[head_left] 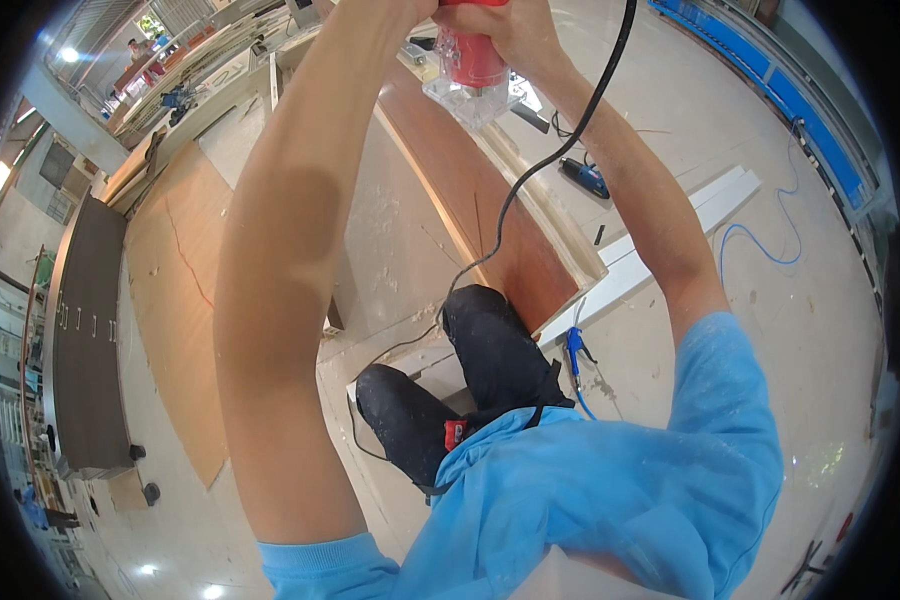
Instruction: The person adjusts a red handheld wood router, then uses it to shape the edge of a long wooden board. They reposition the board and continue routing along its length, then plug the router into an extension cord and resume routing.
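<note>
A red trim router [473,62] with a clear plastic base is held up at the top of the view. My right hand [522,32] is closed round its body. My left hand [408,10] meets the router's left side at the upper edge; its fingers are out of sight. From up there a black power cord [530,172] hangs down past my right forearm to my knees. Below the router lies a long reddish-brown wood panel [475,170] with a pale frame along its right side. The base appears above the panel; whether they touch I cannot tell.
A blue and black power tool [585,178] lies on the floor by white boards [710,205]. Near my knee is a blue air blow gun [576,346] on a hose. Leftward are a tan sheet [175,300] and a dark cabinet [92,330]; a blue rail [770,75] runs far right.
</note>
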`<state>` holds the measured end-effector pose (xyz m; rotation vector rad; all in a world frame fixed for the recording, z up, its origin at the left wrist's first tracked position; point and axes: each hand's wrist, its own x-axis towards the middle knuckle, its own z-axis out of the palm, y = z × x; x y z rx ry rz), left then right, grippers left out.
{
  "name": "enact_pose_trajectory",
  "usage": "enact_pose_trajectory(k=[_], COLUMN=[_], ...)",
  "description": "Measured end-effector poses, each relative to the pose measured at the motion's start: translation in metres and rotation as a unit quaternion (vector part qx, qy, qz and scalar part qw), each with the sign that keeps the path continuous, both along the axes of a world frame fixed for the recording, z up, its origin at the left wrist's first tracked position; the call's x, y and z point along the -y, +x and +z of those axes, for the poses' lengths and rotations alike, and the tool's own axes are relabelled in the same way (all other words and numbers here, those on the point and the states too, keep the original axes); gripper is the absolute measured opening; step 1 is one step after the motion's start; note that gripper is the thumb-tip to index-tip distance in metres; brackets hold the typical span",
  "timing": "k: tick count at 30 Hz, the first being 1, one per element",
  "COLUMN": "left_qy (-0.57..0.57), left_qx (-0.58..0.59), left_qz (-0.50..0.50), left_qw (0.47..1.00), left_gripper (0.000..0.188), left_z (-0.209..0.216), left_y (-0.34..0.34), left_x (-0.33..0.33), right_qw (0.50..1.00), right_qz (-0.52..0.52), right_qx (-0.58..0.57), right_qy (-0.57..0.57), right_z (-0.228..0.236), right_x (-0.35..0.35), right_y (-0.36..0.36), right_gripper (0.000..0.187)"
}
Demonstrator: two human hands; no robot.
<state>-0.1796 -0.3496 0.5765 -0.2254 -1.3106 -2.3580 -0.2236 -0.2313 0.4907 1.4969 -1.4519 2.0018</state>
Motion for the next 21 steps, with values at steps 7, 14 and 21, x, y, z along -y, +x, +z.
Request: enact_pose_trajectory(k=[7,14,21], left_qy=[-0.034,-0.046,-0.054], left_qx=[-0.076,-0.069,-0.078], left_qz=[0.007,0.06,0.043], left_qw=[0.997,0.995,0.995], left_gripper=[0.015,0.021,0.018], left_z=[-0.006,-0.006,-0.01], left_y=[0.003,0.031,0.048], left_x=[0.0,-0.016,-0.023], right_qw=[0.992,0.997,1.0], right_qz=[-0.078,-0.071,-0.024], right_qx=[-0.096,-0.003,-0.007], right_qy=[0.0,0.021,-0.01], right_z=[0.005,0.001,-0.003], right_x=[-0.002,-0.007,-0.006], right_y=[0.002,0.01,0.013], right_gripper=[0.051,0.082,0.086])
